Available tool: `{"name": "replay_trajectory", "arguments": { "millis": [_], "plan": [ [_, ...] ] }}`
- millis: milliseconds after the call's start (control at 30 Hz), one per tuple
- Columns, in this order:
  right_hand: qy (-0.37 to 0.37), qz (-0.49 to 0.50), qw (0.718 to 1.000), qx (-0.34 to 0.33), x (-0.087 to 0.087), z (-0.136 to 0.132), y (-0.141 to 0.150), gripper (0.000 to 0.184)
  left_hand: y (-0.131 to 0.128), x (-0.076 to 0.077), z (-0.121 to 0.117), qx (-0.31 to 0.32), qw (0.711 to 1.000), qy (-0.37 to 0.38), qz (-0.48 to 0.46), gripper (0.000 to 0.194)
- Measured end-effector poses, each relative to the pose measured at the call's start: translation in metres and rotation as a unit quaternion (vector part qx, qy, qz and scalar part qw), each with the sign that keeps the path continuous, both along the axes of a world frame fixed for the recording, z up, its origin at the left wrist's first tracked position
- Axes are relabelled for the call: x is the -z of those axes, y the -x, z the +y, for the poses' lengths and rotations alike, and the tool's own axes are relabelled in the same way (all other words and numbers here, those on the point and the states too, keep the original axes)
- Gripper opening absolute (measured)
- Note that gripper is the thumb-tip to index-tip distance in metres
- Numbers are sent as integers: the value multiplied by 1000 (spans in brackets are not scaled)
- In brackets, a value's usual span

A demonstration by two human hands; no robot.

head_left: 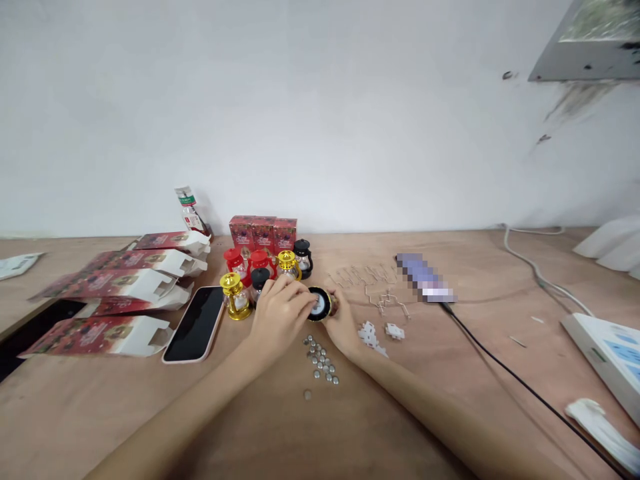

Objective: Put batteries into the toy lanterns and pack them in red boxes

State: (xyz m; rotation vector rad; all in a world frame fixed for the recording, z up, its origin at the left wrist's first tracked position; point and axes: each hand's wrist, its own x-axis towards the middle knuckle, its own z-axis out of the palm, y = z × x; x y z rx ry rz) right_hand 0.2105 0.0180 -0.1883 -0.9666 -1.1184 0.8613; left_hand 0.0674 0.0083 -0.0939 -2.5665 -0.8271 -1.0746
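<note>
My right hand (pixel 343 327) is closed around a small lantern (pixel 326 313), whose round black base faces me with a white centre. At that base, the fingers of my left hand (pixel 280 310) are drawn together; anything pinched between them is too small to make out. Just below my hands lie several silver button cells (pixel 323 360). Behind my left hand stand more miniature lanterns: gold ones (pixel 236 297), red ones (pixel 260 261) and black ones (pixel 303 257). Thin bent wire handles (pixel 385 303) and small white plastic pieces (pixel 370 337) are spread to the right of my right hand.
Three red printed boxes (pixel 263 232) stand near the wall. Flattened cartons (pixel 120 337) and a phone (pixel 195 325) lie at left, with a bottle (pixel 190 210) behind. A second phone (pixel 425 277) trails a black cable (pixel 510 380) across the right side, near a white box (pixel 607 353).
</note>
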Motion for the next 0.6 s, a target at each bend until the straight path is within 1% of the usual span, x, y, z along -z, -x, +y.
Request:
{"name": "replay_trajectory", "arguments": {
  "millis": [133, 267, 400, 467, 500, 600],
  "plan": [
    [1, 3, 1000, 2, -1, -1, 0, 31, 2, 0, 2, 3, 1000, 9, 2, 12],
    [1, 2, 1000, 4, -3, -1, 0, 31, 5, -3, 4, 14, 1000, 11, 9, 14],
    [1, -2, 1000, 16, -2, 0, 0, 31, 14, -4, -6, 32, 999, 0, -33, 10],
    [3, -6, 1000, 23, -2, 0, -1, 32, 21, 2, -18, 41, 998, 14, -43, 9],
    [3, -7, 1000, 25, -1, 0, -1, 32, 25, 7, -26, 50, 997, 36, -35, 9],
    [5, -11, 999, 30, -1, 1, -2, 33, 34, 27, -50, 72, 987, 144, 24, 15]
  ]
}}
